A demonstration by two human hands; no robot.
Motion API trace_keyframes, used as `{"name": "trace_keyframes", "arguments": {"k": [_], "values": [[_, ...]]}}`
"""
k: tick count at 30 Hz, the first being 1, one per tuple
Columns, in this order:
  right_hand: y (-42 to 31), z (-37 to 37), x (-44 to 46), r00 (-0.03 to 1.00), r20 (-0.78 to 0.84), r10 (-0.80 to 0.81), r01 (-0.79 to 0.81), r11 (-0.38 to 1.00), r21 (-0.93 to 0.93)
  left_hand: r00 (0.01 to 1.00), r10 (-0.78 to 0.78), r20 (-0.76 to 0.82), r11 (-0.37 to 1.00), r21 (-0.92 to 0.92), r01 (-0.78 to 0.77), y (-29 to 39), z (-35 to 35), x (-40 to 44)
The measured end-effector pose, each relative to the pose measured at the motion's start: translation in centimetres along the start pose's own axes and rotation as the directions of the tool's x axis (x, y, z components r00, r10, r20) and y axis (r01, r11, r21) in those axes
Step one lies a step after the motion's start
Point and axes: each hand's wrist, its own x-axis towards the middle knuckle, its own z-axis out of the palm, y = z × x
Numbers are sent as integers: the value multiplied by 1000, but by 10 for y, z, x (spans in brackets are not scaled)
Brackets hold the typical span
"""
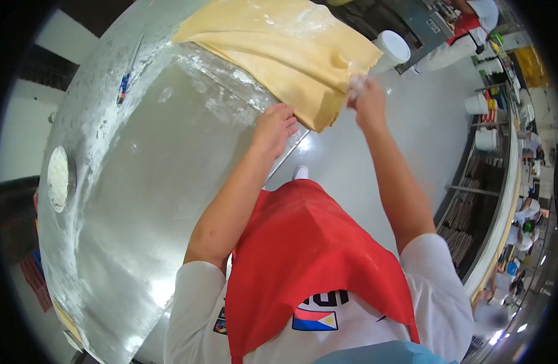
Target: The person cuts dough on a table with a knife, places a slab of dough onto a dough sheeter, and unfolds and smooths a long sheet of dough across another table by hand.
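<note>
A large pale yellow sheet of dough (279,45), dusted with flour, lies across the far end of the metal table (164,200). Its near end is folded and hangs over the table's edge. My left hand (274,131) is at the dough's near left edge, with its fingers curled against it. At the right edge of the sheet is my right hand (368,104), smeared by motion. Something whitish shows at its fingertips, too blurred to name, and its grip on the dough cannot be made out.
A round container of flour (59,179) and a blue-handled tool (122,88) are on the table. A white bucket (393,48) stands beyond the dough. Shelving with trays (467,212) runs along the right. Another person (467,30) is at the upper right; several more people appear farther right.
</note>
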Motion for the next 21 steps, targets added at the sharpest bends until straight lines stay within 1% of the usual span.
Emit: {"name": "trace_keyframes", "arguments": {"k": [1,2,3,4,6,7,9,10,11,12,13,14,15,16,17,18,19,20,21], "values": [[13,-2,-22,987,51,-155,162,897,-411,1000,5,-15,1000,-12,-5,-1,3,1],[38,-5,-36,865,221,-450,494,688,-531,999,12,-51,1000,-18,-13,-2,5,1],[56,-8,-45,635,415,-652,743,367,-560,996,18,-84,1000,-20,-20,-3,7,1],[60,-6,-53,636,418,-649,744,372,-554,996,18,-93,1000,-20,-20,-2,8,3],[65,-1,-65,555,535,-637,754,112,-648,988,-69,-140,992,-111,54,-1,13,10],[65,-3,-65,558,531,-638,750,114,-651,988,-72,-138,993,-107,57,0,15,11],[61,-5,-60,539,576,-615,791,134,-598,983,-130,-129,943,-323,83,3,13,13],[60,-5,-59,530,595,-604,808,146,-571,983,-132,-129,944,-318,86,5,9,12],[58,-4,-53,533,592,-605,806,148,-574,992,-79,-96,976,-211,58,7,4,10],[54,-4,-45,530,584,-614,820,196,-538,998,-30,-54,994,-102,25,9,0,9],[47,-4,-38,531,575,-622,829,242,-504,998,-35,-45,995,-97,31,10,-1,7],[38,-4,-31,537,568,-624,823,240,-515,991,-52,-126,997,-68,44,10,-2,4],[21,1,-25,820,381,-428,573,605,-553,976,-64,-207,998,-41,57,10,-1,1],[5,4,-19,972,203,-119,206,847,-491,978,-66,-198,998,-37,60,7,2,-1],[-10,3,-12,973,197,-122,205,847,-490,986,-62,-156,997,-54,54,3,3,-3],[-23,2,-5,978,166,-127,163,960,-227,991,-57,-118,996,-74,49,0,4,-4],[-34,3,-2,982,139,-125,118,991,57,992,-55,-118,996,-75,46,-2,9,-3],[-40,3,-8,981,143,-128,121,991,56,990,-50,-132,996,-81,39,-6,17,-1],[-46,3,-20,960,126,-249,265,954,-138,988,-44,-146,996,-89,31,-6,21,1]]}}
